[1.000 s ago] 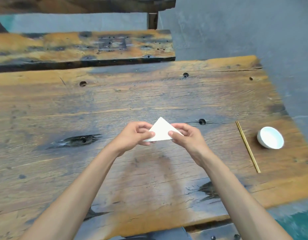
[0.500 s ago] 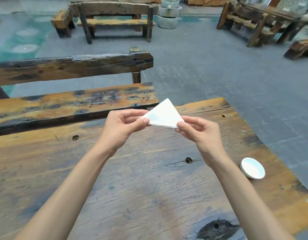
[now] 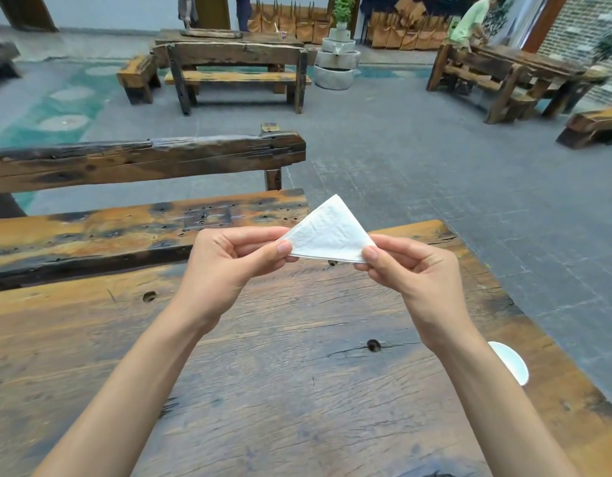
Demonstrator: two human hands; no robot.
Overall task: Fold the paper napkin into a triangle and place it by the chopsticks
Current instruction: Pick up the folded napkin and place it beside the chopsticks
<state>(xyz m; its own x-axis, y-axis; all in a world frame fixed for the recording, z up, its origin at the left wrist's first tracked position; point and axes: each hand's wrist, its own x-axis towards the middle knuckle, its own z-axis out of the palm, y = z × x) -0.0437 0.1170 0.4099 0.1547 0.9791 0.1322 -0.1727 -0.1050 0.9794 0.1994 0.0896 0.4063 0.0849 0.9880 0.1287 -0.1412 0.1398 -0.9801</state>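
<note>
The white napkin (image 3: 326,235), folded into a triangle, is held in the air above the wooden table (image 3: 297,373) between both hands: the left hand (image 3: 225,266) pinches its left corner, the right hand (image 3: 409,273) its right corner. Compared with one second ago, it is lifted off the table, and the chopsticks are no longer visible.

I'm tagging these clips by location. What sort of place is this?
Probably a rustic restaurant or teahouse dining hall: rough wooden tables and benches stand in sets across a stone-tiled floor, with a stone mill as decoration.
</note>
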